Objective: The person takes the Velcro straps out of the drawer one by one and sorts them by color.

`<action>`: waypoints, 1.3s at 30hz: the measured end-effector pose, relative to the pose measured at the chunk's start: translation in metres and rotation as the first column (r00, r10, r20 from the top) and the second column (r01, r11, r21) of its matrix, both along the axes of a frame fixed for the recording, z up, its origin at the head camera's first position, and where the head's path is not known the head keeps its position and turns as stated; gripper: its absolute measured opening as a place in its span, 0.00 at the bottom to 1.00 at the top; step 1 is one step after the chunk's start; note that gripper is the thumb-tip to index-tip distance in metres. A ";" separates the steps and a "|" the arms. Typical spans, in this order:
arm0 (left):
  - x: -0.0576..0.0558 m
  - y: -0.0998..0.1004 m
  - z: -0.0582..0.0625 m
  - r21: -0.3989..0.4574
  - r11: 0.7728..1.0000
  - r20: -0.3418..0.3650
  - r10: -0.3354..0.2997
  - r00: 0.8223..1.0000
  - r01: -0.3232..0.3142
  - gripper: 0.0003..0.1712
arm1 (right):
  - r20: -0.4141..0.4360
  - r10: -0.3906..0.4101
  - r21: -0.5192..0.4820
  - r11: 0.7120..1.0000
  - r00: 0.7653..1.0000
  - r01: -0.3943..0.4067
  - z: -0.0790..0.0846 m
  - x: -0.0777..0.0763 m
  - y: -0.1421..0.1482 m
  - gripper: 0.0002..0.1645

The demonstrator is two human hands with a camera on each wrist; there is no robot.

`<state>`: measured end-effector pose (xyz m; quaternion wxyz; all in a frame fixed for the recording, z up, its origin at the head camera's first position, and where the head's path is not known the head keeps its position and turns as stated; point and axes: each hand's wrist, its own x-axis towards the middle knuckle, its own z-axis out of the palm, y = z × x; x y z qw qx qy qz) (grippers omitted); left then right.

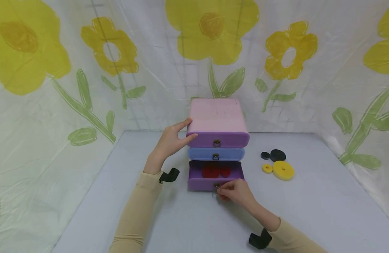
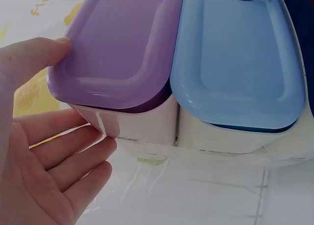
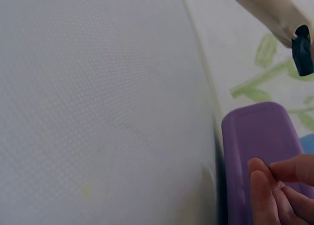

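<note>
A small chest of drawers [image 1: 218, 114] has a pink top, purple upper and lower fronts and a blue drawer [image 1: 200, 154] between. My left hand [image 1: 171, 140] touches its left side, thumb on the edge of the top purple drawer front [image 2: 122, 38] and the other fingers loosely extended along the side. The bottom purple drawer [image 1: 199, 184] is pulled out, with two red round pieces [image 1: 211, 172] inside. My right hand [image 1: 237, 192] pinches that drawer's ring pull [image 1: 215, 189] between thumb and fingertips; in the right wrist view the fingers hide the ring.
Right of the chest on the white table [image 1: 308, 211] lie two black discs [image 1: 278, 155] and two yellow discs [image 1: 283, 170] with centre holes. Behind the chest hangs a white sheet [image 1: 169, 91] with painted yellow flowers.
</note>
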<state>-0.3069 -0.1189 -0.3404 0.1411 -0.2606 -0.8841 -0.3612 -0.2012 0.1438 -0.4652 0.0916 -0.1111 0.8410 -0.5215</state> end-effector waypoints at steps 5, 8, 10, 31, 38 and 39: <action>-0.001 0.000 -0.001 -0.003 1.000 -0.005 -0.004 1.000 0.004 0.40 | -0.006 0.004 -0.001 1.000 1.000 -0.004 0.001 0.004 -0.001 0.10; 0.000 0.000 0.000 0.001 1.000 -0.005 -0.004 1.000 0.004 0.40 | -0.006 0.000 -0.006 1.000 1.000 0.000 0.001 0.006 -0.002 0.10; 0.000 0.000 0.000 0.005 1.000 -0.005 -0.004 1.000 0.004 0.40 | -0.009 -0.001 -0.010 1.000 1.000 0.001 0.000 0.007 -0.002 0.10; -0.001 0.000 -0.002 0.016 1.000 -0.016 0.002 1.000 -0.001 0.39 | -0.001 -0.004 0.025 1.000 1.000 0.004 -0.002 0.016 -0.002 0.10; 0.001 0.000 -0.001 0.016 1.000 -0.007 -0.002 1.000 0.002 0.39 | -0.012 0.013 0.034 0.999 1.000 -0.012 -0.004 0.017 -0.003 0.10; 0.001 0.000 -0.001 0.016 1.000 -0.005 -0.002 1.000 0.002 0.39 | -0.014 0.017 0.038 0.999 1.000 -0.016 -0.004 0.017 -0.003 0.10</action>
